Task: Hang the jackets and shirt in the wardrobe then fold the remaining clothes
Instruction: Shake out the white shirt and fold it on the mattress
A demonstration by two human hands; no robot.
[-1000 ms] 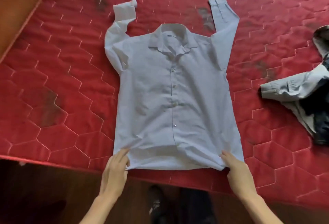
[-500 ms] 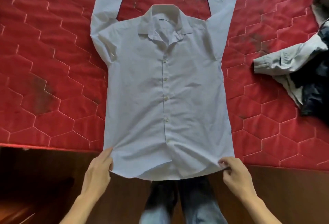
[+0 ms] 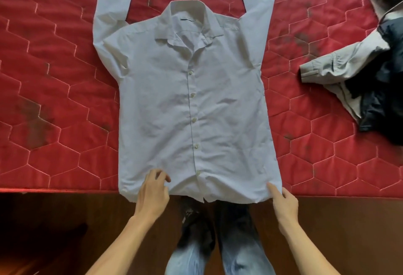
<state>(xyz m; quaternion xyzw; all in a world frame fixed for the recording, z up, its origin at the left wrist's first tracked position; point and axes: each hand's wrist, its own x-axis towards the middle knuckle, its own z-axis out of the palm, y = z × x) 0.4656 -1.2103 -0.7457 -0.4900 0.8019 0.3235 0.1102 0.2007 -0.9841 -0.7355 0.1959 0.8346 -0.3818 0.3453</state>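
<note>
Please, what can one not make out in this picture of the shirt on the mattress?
All in the head view:
- shirt cuffs: cut off by the top edge.
- jacket: cut by the right edge and crumpled, shape unclear.
- left hand: its curled fingers hide whether it pinches fabric.

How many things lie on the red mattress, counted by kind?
Light blue shirt: 1
Heap of grey and navy clothing: 1 (its pieces cannot be told apart)
Total: 2
</note>
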